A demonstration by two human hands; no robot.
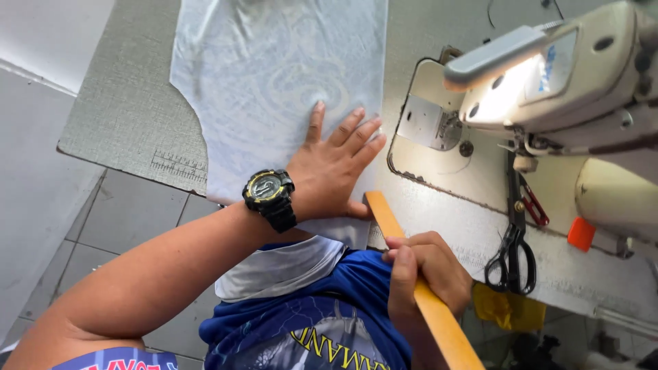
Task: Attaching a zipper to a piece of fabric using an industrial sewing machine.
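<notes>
Head view: spread left-hand fingers [349, 130] were pressed flat on pale patterned fabric [274, 75] across the grey tabletop [130, 116]. Right-hand fingers [404, 267] were curled around a long yellow wooden ruler [391, 219], angled up-left, its tip touching the left hand [329, 175].

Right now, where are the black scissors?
In the head view, the black scissors lie on the table at right, just past the right hand holding the wooden ruler, below the sewing machine.
</notes>
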